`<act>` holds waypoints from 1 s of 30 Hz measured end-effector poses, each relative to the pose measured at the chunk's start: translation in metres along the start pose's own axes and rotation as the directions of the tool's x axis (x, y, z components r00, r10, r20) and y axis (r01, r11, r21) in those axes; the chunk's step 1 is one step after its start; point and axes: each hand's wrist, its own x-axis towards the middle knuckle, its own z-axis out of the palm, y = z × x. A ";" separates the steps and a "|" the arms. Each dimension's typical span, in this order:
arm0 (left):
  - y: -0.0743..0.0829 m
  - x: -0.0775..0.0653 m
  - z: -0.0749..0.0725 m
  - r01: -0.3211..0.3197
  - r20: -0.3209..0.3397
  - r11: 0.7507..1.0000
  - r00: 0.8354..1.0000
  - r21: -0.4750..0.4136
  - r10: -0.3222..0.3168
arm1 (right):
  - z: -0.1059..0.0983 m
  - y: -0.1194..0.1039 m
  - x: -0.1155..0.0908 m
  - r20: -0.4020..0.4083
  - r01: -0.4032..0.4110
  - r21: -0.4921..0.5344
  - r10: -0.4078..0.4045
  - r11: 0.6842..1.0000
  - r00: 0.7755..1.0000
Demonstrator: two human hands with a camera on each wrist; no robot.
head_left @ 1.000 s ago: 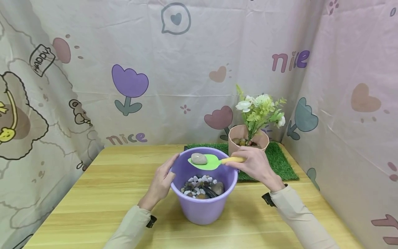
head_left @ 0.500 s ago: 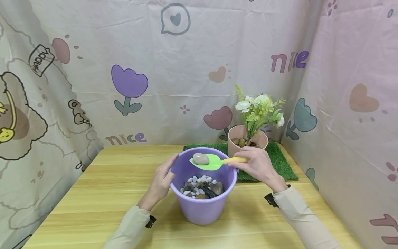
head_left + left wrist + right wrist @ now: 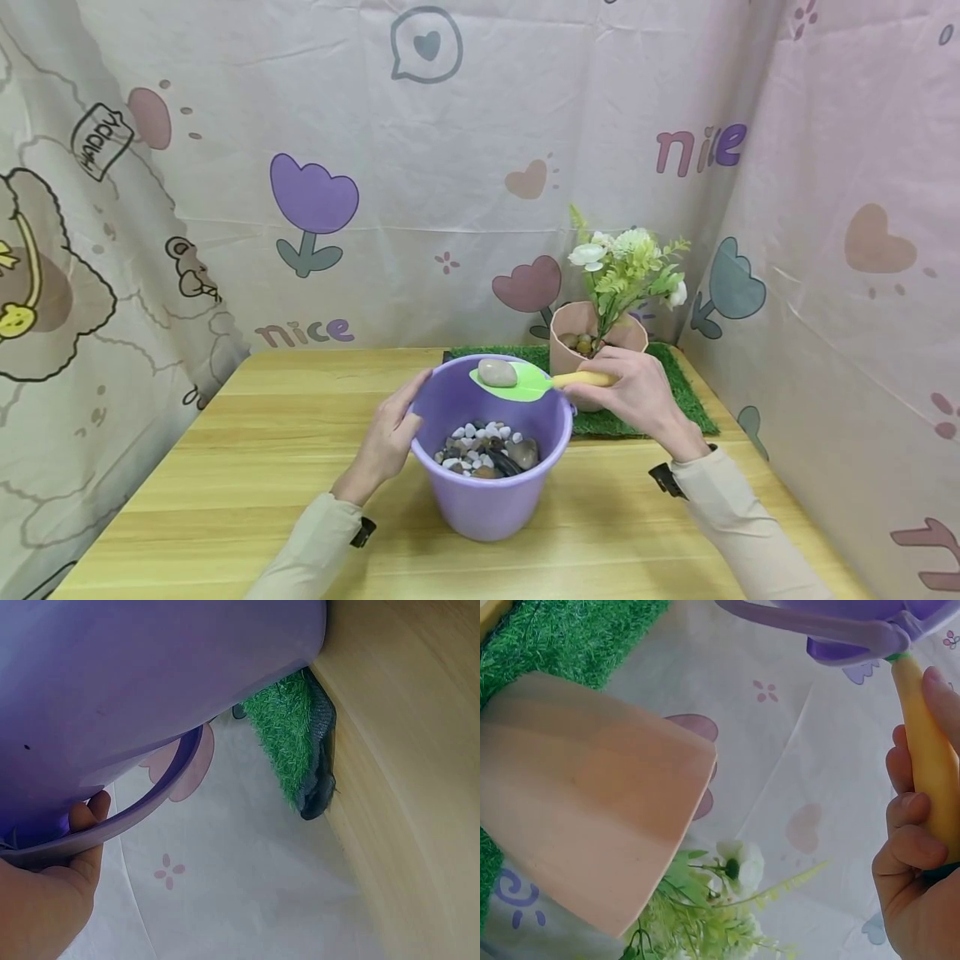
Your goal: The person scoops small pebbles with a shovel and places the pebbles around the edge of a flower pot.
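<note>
Green trowel (image 3: 534, 383) pointing left, long axis crosswise, right fingers (image 3: 907, 806) wrapping handle (image 3: 928, 742), left fingers (image 3: 80, 817) gripping bucket (image 3: 489, 507)

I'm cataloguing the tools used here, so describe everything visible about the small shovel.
The small shovel has a green, leaf-shaped blade and a yellow handle, apparently plastic. The right hand grips the handle; the blade points leftward, seemingly over the purple bucket, carrying a smooth greyish stone near its tip. Whether it touches the bucket is unclear.
</note>
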 end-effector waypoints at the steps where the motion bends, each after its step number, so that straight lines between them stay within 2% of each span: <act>1: 0.000 0.000 0.000 0.001 0.000 1.000 1.000 -0.003 -0.001 | -0.001 0.000 0.000 0.000 -0.005 -0.003 0.005 1.000 1.000; 12: 0.001 -0.001 -0.001 0.014 0.014 1.000 1.000 -0.009 -0.014 | -0.011 0.008 -0.003 -0.032 -0.045 -0.047 0.043 0.998 0.999; 21: 0.000 -0.001 -0.001 0.015 0.010 1.000 1.000 -0.014 -0.015 | -0.019 0.015 -0.004 -0.006 -0.085 -0.071 0.085 0.994 0.996; 30: 0.000 -0.001 -0.001 0.011 0.008 1.000 1.000 -0.004 -0.011 | -0.020 0.022 -0.005 -0.041 -0.130 -0.135 0.126 0.982 0.991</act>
